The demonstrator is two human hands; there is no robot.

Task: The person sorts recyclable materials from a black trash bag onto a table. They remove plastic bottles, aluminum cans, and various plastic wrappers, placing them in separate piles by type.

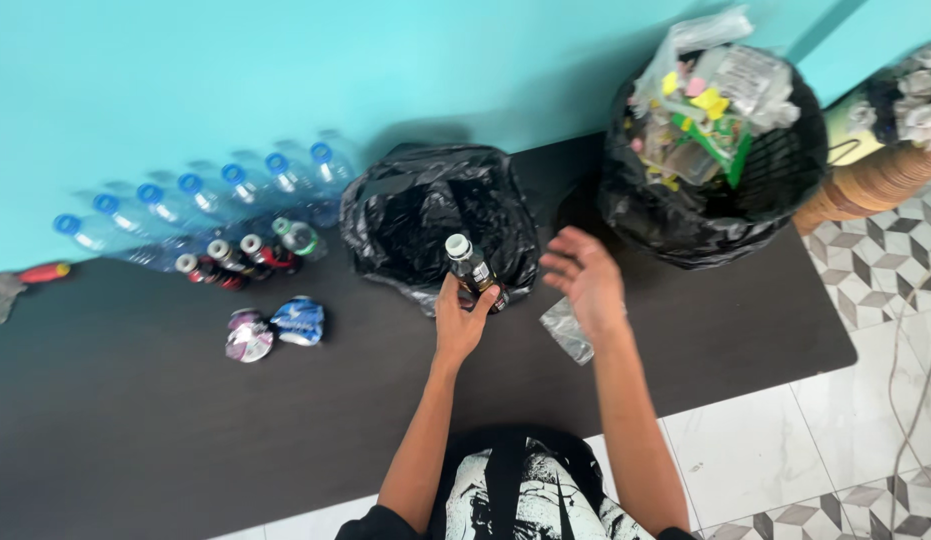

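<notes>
Left hand (459, 322): fingers (488, 297) wrapped round a small dark bottle (469, 265) with white cap, held upright above the dark tabletop (135, 420), before a black plastic bag (435, 215). Right hand (585, 275): fingers spread wide, empty, above crumpled clear wrapper (566, 330).

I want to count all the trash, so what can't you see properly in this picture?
- Inside the black bag, head view: its crumpled folds hide the contents.
- Lower part of the dark bottle: the left hand covers it.
- Bottom of the bin: the piled rubbish hides it.
- Grey thing at the left edge: cut off.
- Bottle labels: too small.
</notes>
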